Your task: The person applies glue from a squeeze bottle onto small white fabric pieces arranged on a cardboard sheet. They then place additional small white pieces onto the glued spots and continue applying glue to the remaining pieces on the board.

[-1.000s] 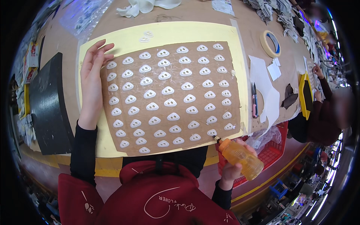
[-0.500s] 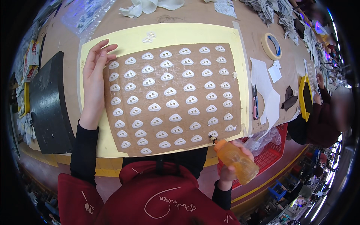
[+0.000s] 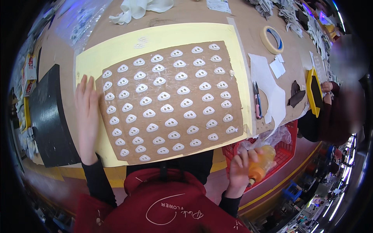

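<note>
Brown sheet (image 3: 171,103) with rows of white pieces lies on the bench; left hand (image 3: 87,116) presses its left edge, open. Thin, floppy, best lifted by edges. Right hand (image 3: 239,171), below its lower-right corner, grips an orange bottle (image 3: 261,165).

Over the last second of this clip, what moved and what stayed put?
The right hand drew the orange glue bottle back from the near right corner of the brown sheet, off the table edge and toward the body, nozzle now pointing down; the grip was never released. The left hand stayed flat on the sheet's left edge. The sheet and its white pieces did not shift.
</note>
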Demonstrator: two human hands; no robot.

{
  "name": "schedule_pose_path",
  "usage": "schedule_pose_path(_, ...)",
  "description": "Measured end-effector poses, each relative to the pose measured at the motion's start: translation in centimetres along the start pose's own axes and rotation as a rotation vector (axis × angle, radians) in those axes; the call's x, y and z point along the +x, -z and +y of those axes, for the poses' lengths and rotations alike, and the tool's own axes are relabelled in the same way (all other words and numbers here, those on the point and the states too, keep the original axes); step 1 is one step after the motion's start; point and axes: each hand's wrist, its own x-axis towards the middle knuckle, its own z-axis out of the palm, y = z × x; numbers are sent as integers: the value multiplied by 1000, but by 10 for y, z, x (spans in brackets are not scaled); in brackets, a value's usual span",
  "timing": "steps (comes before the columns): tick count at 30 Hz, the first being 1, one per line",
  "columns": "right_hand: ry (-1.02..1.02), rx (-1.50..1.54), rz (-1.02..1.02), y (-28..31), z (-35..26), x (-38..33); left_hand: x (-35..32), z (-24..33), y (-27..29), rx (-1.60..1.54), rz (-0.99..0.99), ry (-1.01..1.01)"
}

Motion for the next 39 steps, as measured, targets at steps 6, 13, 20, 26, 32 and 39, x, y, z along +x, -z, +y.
schedule_pose_path(6,-51,-383,416,-3,-8,-24,-16,29,9,-201,-83,57)
schedule_pose_path(13,-114,-355,71,-1,-67,-28,-53,137,30,-1520,-84,269)
schedule_pose_path(20,477,-742,333,-29,-97,-26,-91,191,39,-1801,-125,590)
schedule_pose_path(26,500,-912,182,-27,-109,-20,-103,214,50,-1828,-116,481)
schedule_pose_path(32,498,-882,165,-24,-101,-19,-104,226,61,-1862,-138,480)
schedule_pose_path(39,519,-883,173,-24,-99,-17,-106,233,67,-1878,-176,480)
